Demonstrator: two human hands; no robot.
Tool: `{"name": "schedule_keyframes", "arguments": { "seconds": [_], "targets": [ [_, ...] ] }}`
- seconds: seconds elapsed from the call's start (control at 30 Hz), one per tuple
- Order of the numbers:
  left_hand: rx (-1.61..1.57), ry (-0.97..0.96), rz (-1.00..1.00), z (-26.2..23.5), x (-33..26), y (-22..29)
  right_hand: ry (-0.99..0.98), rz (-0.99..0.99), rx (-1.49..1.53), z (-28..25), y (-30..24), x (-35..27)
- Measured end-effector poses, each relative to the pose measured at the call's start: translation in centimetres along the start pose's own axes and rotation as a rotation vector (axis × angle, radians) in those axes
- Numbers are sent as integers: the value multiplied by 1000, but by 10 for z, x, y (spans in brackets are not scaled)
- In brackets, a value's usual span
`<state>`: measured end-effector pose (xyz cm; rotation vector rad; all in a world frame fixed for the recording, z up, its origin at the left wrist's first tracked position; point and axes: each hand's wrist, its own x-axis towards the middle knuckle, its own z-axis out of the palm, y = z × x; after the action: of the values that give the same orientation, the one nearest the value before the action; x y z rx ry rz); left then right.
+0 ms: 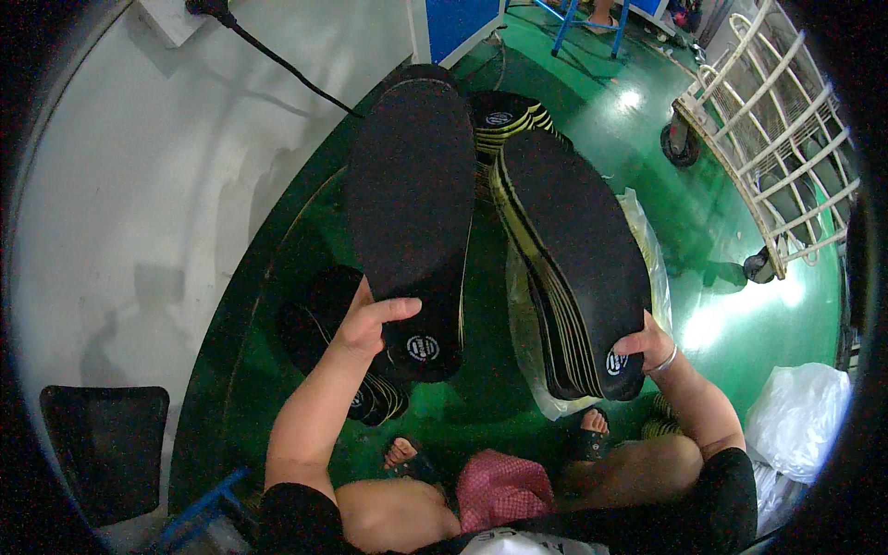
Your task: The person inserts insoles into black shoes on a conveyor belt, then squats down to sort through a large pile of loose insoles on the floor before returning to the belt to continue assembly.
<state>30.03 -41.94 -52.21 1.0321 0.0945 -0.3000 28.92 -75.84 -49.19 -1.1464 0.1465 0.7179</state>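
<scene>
Matt, cloth-like insoles, smooth glossy floor, and crinkled plastic bag.

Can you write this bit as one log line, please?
left hand: grips black insole | right hand: thumb on insole stack, grip underneath hidden | far right: white plastic bag

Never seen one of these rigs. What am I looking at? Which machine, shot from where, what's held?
No machine: these are a person's two bare hands. The single picture comes from a wide fisheye camera on their head, looking down, so straight edges bend near the rim.

The left hand grips a black insole by its heel end, thumb on top; whether others lie beneath is unclear. The right hand holds the heel end of an insole stack with yellowish edges.

Below, against the green floor, are more insoles and clear plastic showing around that stack.
</scene>
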Motion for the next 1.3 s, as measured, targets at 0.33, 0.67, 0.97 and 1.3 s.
{"name": "schedule_keyframes", "arguments": {
  "seconds": [0.33, 0.67, 0.97, 1.3],
  "targets": [
    [76, 82, 2, 46, 36, 15, -10, -285, 61, -21, -28, -14],
    [118, -224, -11, 140, 75, 36, -13, -551, 211, -63, -44, -14],
    [15, -215, -1, 210, 65, 6, -54, -622, 267, -89, -48, -21],
    [43, -104, 137, 211, 74, -12, 130, -667, 193, -93, -44, -25]
  ]
}}
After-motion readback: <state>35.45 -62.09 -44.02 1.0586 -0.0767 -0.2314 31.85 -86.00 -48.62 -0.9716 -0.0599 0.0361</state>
